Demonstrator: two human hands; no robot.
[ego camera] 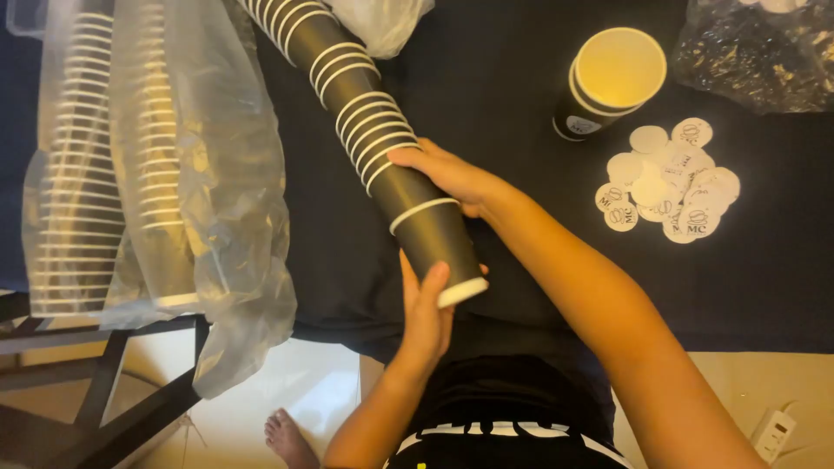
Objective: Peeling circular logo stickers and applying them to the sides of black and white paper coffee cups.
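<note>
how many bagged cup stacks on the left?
2: both bagged cup stacks lie side by side at the left, in clear plastic. Their tops run out of frame; more may be hidden.

I have one view only, from the camera worn on the person's head. It looks steeply down and slightly forward over the dark worktop (521,87), close enough that both forearms fill the lower middle of the frame. The left hand (426,317) and right hand (452,178) sit near the centre. The near edge of the worktop crosses the lower third; below it I see floor and a bare foot (287,439).
</note>
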